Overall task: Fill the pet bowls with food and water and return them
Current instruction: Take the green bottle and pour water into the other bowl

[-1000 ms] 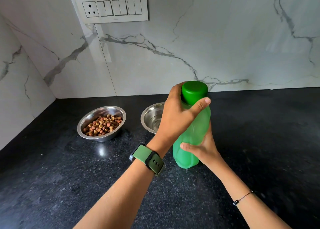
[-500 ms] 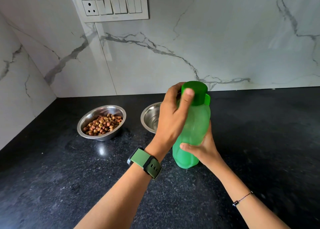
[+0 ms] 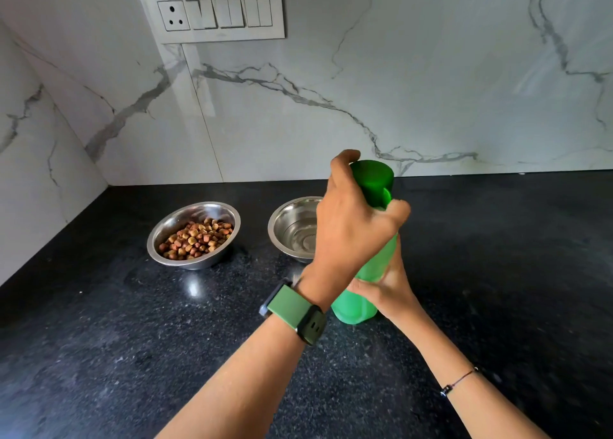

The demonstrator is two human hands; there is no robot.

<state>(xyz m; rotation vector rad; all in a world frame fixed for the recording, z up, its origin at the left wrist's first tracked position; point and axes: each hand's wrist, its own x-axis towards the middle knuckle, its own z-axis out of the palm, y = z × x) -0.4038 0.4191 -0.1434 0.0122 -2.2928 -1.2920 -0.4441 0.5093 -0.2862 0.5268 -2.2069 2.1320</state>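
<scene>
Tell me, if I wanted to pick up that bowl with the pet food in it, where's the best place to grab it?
Probably by the rim of the food bowl, from above or the near side. It sits upright and full of kibble, its steel wall slopes in toward the base, and the flared lip gives fingers a catch. The counter around it is open.

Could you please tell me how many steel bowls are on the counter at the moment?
2. The bowl with kibble sits left, near the wall corner. The second bowl stands to its right, holding no kibble, partly hidden behind the left hand. No others show.
</scene>
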